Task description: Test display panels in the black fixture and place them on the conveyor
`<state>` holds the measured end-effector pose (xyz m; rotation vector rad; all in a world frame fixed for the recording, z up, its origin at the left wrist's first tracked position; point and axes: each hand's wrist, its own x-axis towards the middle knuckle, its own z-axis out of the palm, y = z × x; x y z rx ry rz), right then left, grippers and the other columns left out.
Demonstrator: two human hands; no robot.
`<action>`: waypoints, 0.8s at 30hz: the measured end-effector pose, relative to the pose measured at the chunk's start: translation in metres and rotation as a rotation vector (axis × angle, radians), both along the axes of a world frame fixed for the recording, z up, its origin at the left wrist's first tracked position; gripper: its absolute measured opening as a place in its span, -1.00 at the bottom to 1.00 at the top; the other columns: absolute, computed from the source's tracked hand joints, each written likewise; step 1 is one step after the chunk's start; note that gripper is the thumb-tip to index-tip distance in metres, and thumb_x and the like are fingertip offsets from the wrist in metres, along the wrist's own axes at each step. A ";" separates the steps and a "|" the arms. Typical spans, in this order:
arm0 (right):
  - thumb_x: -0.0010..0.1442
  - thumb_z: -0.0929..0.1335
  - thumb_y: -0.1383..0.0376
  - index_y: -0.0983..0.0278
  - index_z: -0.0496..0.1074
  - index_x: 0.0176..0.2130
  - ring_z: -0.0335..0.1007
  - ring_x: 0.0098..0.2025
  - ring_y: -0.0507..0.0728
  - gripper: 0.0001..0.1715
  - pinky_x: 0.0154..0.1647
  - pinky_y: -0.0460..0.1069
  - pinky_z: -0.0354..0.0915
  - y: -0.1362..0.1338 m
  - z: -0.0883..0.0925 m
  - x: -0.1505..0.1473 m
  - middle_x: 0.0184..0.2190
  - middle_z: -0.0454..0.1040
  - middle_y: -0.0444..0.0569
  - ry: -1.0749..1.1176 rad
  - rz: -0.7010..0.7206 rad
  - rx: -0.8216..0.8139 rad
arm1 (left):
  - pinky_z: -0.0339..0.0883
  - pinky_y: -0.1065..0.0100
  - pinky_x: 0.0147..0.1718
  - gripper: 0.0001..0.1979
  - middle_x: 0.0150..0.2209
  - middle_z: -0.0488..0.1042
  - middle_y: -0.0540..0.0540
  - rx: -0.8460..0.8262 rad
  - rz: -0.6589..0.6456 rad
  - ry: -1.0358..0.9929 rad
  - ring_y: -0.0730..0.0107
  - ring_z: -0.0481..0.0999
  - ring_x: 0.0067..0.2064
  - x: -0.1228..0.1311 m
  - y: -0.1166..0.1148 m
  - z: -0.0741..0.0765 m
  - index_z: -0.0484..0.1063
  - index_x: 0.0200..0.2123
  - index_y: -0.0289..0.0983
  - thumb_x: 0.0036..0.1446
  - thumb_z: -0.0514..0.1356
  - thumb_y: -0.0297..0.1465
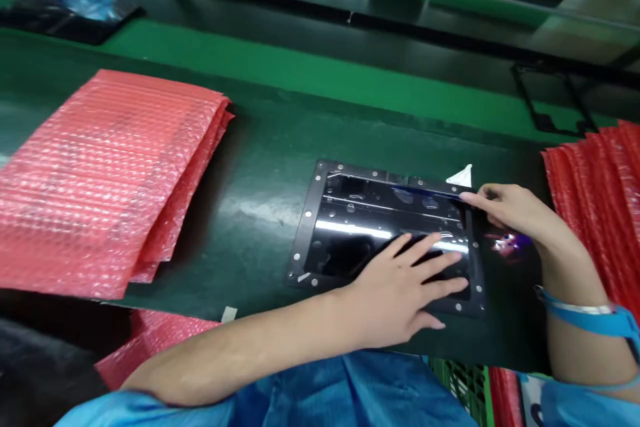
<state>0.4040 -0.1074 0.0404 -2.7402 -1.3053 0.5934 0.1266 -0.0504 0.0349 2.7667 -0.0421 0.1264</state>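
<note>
A flat black display panel (pixel 299 240) with a glossy screen and a dark border dotted with round light spots lies on the green work surface. My left hand (pixel 400 293) rests flat across the screen's lower right part, fingers spread. At the upper right corner, my right hand (pixel 500 207) is closed in a pinch. Its fingertips appear to grip the edge of a clear film (pixel 400 192) that shows bluish along the screen's top; the exact grip is partly hidden. A white tab (pixel 461 176) sticks up beside that corner. A shiny purple patch (pixel 510 243) shows under my right wrist.
Pink bubble-wrap bags (pixel 110 173) are stacked at left, and more red bags (pixel 595 187) stand at right. A thin black frame (pixel 555 100) lies at the back right. A wrapped dark panel (pixel 75 13) sits at the back left. Below the edge is a green crate (pixel 463 387).
</note>
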 end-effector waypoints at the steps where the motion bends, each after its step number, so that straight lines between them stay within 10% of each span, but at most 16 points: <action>1: -0.01 0.24 -0.43 0.18 0.29 -0.55 0.33 -0.56 0.17 -0.24 -0.51 0.01 0.16 0.006 -0.001 0.001 -0.67 0.35 -0.06 0.013 -0.002 -0.030 | 0.02 -0.01 0.35 -0.51 0.41 0.14 0.05 0.026 -0.030 0.023 0.06 0.01 0.45 0.008 -0.005 -0.003 0.29 0.30 -0.07 0.38 0.06 -0.12; 8: -0.02 0.39 -0.36 0.18 0.27 -0.59 0.34 -0.43 0.23 -0.29 -0.45 0.03 0.09 0.027 0.006 -0.002 -0.53 0.41 -0.02 -0.062 0.022 -0.202 | 0.15 0.00 0.30 -0.60 0.33 0.30 -0.02 0.082 -0.011 -0.014 -0.04 0.19 0.38 0.025 -0.014 -0.009 0.44 0.19 -0.18 0.37 0.09 -0.23; 15: 0.09 0.38 -0.24 0.18 0.26 -0.60 0.39 -0.37 0.27 -0.37 -0.45 0.03 0.07 0.015 0.002 -0.016 -0.51 0.44 0.02 -0.122 -0.022 -0.045 | 0.22 -0.05 0.27 -0.66 0.22 0.44 -0.14 -0.084 -0.010 -0.087 -0.06 0.32 0.30 0.031 -0.001 -0.004 0.52 0.07 -0.22 0.28 0.22 -0.26; 20: 0.18 0.32 -0.14 0.17 0.25 -0.59 0.39 -0.33 0.31 -0.45 -0.40 0.04 0.04 -0.003 -0.011 -0.028 -0.55 0.39 0.05 -0.047 -0.211 0.255 | 0.09 -0.22 0.26 -0.49 0.26 0.34 -0.40 0.082 0.452 -0.112 -0.14 0.27 0.31 0.037 0.032 -0.010 0.33 0.25 -0.33 0.34 0.11 -0.21; 24: 0.19 0.23 -0.14 0.17 0.27 -0.60 0.29 -0.44 0.21 -0.45 -0.42 0.02 0.01 -0.009 -0.014 -0.024 -0.59 0.36 0.01 0.101 -0.270 0.393 | 0.14 -0.15 0.21 -0.48 0.03 0.47 -0.39 0.109 0.556 -0.105 -0.11 0.37 0.15 0.041 0.048 -0.011 0.34 0.22 -0.46 0.33 0.09 -0.23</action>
